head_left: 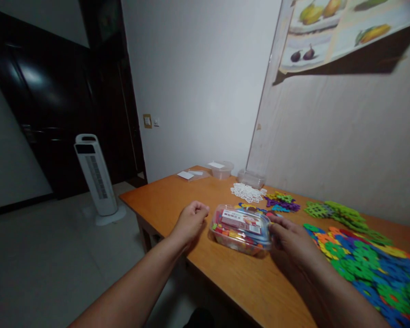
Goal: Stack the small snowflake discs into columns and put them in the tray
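Observation:
A clear plastic box (241, 229) full of small colourful pieces, with a red and white label on its lid, lies on the orange wooden table (225, 273). My right hand (292, 239) grips the box's right end with the fingers curled against it. My left hand (190, 221) is closed in a loose fist just left of the box, apart from it, with nothing visible inside.
Colourful flat snowflake-shaped pieces (365, 259) are spread over the table's right part, with green ones (341, 214), purple ones (283, 202) and white ones (248, 192) farther back. Empty clear containers (220, 169) stand at the far end. A white tower fan (95, 177) stands on the floor at left.

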Demonstrator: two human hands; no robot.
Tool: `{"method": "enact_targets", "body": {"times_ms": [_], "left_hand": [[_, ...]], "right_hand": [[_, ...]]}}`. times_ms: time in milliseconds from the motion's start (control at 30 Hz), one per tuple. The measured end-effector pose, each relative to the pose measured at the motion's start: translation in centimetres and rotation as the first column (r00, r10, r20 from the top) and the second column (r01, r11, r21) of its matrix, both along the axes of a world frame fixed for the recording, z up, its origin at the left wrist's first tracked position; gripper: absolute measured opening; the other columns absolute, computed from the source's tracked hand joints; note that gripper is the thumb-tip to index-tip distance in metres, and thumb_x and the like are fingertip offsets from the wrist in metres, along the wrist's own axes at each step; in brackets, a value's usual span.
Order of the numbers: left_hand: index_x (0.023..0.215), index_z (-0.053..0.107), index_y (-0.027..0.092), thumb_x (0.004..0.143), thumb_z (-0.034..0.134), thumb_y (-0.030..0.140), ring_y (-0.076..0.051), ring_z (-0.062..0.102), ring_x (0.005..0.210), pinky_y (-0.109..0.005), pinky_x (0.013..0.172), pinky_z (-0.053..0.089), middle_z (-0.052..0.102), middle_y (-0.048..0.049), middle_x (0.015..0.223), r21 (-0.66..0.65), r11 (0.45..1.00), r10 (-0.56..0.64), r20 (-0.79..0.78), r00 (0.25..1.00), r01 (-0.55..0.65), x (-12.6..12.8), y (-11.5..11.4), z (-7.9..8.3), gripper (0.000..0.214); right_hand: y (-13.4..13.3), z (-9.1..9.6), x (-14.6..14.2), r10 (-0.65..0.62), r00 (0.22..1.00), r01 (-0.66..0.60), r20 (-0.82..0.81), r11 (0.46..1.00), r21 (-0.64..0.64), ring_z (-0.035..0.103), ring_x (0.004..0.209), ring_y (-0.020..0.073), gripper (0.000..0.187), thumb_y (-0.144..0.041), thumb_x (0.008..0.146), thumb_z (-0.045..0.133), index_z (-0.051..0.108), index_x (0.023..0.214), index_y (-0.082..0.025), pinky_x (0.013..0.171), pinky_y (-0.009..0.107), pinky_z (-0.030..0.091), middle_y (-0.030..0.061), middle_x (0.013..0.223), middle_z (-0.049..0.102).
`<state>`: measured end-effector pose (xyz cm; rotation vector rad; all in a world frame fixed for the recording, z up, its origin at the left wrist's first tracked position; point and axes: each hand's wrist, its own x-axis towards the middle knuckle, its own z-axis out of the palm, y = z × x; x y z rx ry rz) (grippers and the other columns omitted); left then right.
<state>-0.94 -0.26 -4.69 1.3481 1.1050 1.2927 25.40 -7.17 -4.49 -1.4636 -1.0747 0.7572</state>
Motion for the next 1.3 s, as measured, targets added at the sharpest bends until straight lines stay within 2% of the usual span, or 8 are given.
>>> {"method": "enact_targets", "body": {"times_ms": [167, 367, 467, 633, 933, 1067, 1233, 1300], "left_hand": [[0.077, 0.056, 0.018, 0.075, 0.065, 0.045, -0.009, 0.046, 0.052, -0.022, 0.051, 0.032, 0.055, 0.0026, 0.061, -0.094, 0.992, -0.087, 0.031, 0.996, 0.089, 1.1, 0.2, -0.1, 0.029], [0.076, 0.06, 0.017, 0.073, 0.064, 0.038, -0.009, 0.047, 0.05, -0.021, 0.048, 0.031, 0.057, 0.0017, 0.062, -0.139, 0.981, -0.13, 0.037, 0.991, 0.134, 1.7, 0.2, 0.0, 0.022], [0.074, 0.06, 0.017, 0.073, 0.065, 0.037, -0.008, 0.045, 0.048, -0.021, 0.047, 0.03, 0.056, 0.0024, 0.059, -0.142, 0.98, -0.135, 0.054, 0.989, 0.141, 1.7, 0.3, 0.0, 0.021], [0.08, 0.064, 0.015, 0.072, 0.068, 0.035, -0.013, 0.058, 0.061, -0.022, 0.057, 0.042, 0.066, -0.0029, 0.072, -0.13, 0.975, -0.167, 0.092, 0.982, 0.179, 1.7, 0.5, -0.5, 0.022], [0.084, 0.064, 0.015, 0.071, 0.071, 0.035, -0.014, 0.063, 0.065, -0.024, 0.061, 0.047, 0.07, -0.0056, 0.077, -0.156, 0.958, -0.206, 0.206, 0.957, 0.24, 2.1, 0.4, -1.0, 0.025], [0.085, 0.063, 0.014, 0.073, 0.071, 0.038, -0.011, 0.058, 0.058, -0.02, 0.052, 0.04, 0.068, -0.0046, 0.072, -0.182, 0.942, -0.238, 0.223, 0.945, 0.281, 2.0, 0.3, -1.0, 0.029], [0.088, 0.063, 0.013, 0.076, 0.069, 0.038, -0.003, 0.03, 0.038, -0.019, 0.039, 0.014, 0.05, 0.0061, 0.053, -0.214, 0.909, -0.306, 0.244, 0.92, 0.359, 1.7, 0.1, -0.7, 0.028], [0.089, 0.063, 0.013, 0.077, 0.068, 0.038, -0.002, 0.026, 0.037, -0.019, 0.038, 0.01, 0.046, 0.0074, 0.051, -0.212, 0.904, -0.321, 0.239, 0.916, 0.372, 1.5, 0.0, -0.7, 0.028]], "right_hand": [[0.6, -1.2, 0.2, 0.031, 0.999, -0.032, -0.019, 0.999, -0.035, 0.067, 0.066, 0.0216, 0.032, -0.035, 0.071, 0.067, 0.075, 0.096, -0.016, 0.055, 0.028, 0.049, 0.0053, 0.075, 0.074], [0.7, -1.3, -0.2, -0.013, 0.999, 0.011, -0.042, 0.999, -0.039, 0.067, 0.065, 0.0206, 0.045, -0.036, 0.07, 0.068, 0.07, 0.109, -0.013, 0.055, 0.029, 0.051, 0.0053, 0.079, 0.074], [0.5, -1.4, -0.5, -0.021, 0.999, 0.021, 0.039, 1.0, -0.007, 0.068, 0.069, 0.0219, 0.041, -0.038, 0.071, 0.066, 0.072, 0.105, -0.015, 0.057, 0.029, 0.051, 0.0053, 0.079, 0.075], [0.6, -2.0, -0.9, -0.057, 0.989, 0.047, 0.134, 0.996, 0.075, 0.069, 0.082, 0.0255, 0.048, -0.045, 0.075, 0.066, 0.071, 0.113, -0.017, 0.066, 0.033, 0.055, 0.0089, 0.093, 0.076], [0.6, -1.8, -0.8, -0.044, 0.924, 0.051, 0.38, 0.999, -0.008, 0.062, 0.113, 0.0294, 0.057, -0.049, 0.082, 0.06, 0.066, 0.129, -0.017, 0.098, 0.042, 0.046, 0.0118, 0.126, 0.067], [0.5, -2.0, -1.0, 0.014, 0.954, -0.014, 0.298, 1.0, -0.003, 0.063, 0.111, 0.0279, 0.057, -0.047, 0.084, 0.06, 0.061, 0.134, -0.02, 0.095, 0.039, 0.049, 0.0104, 0.127, 0.067], [0.4, -2.0, -1.1, 0.034, 0.965, -0.042, 0.26, 0.999, 0.026, 0.066, 0.106, 0.0275, 0.056, -0.047, 0.082, 0.062, 0.063, 0.131, -0.02, 0.091, 0.037, 0.052, 0.0087, 0.122, 0.07], [0.4, -2.1, -1.1, 0.026, 0.965, -0.037, 0.262, 0.999, 0.04, 0.066, 0.105, 0.028, 0.055, -0.046, 0.081, 0.063, 0.064, 0.131, -0.022, 0.09, 0.037, 0.053, 0.0083, 0.12, 0.071]]}}
